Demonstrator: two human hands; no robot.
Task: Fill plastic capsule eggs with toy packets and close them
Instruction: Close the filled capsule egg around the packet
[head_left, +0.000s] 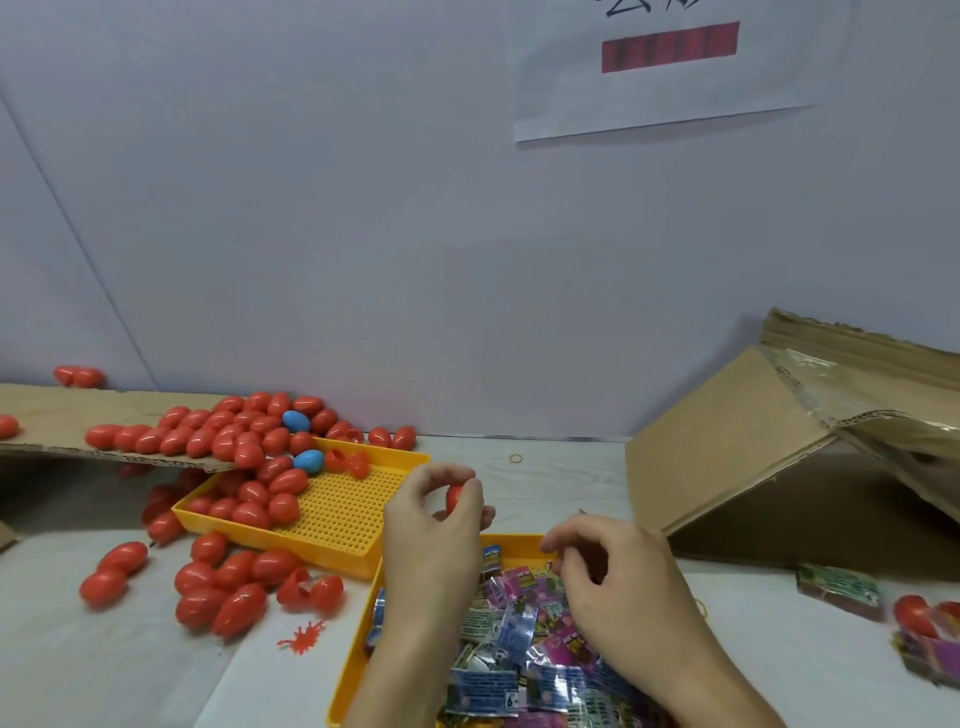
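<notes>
The left hand (434, 525) pinches a red egg (455, 498) between thumb and fingertips, holding it up over the gap between the two yellow trays. The right hand (602, 577) hovers just above the toy packets (519, 639) with its fingers curled downward; whether it already holds a packet cannot be told. The held egg looks small and may be only one half, though the fingers cover too much of it to be sure.

A large heap of red eggs (228, 431), with two blue ones among them, lies on the cardboard sheet (47, 415) at the far left and spills into the perforated tray (343, 514); more sit on the tabletop (104, 660) to the near left. Most look closed, while a few hinged ones lie open, so whether the pile is finished stock or waiting stock is unclear. The near tray (358, 644) holds many packets, so I judge plenty of filling remains.

Open room is tight on the left, where loose eggs crowd the tray edge. To the right, a tipped cardboard box (737, 457) stands well apart, with bare tabletop between it and the hands.
</notes>
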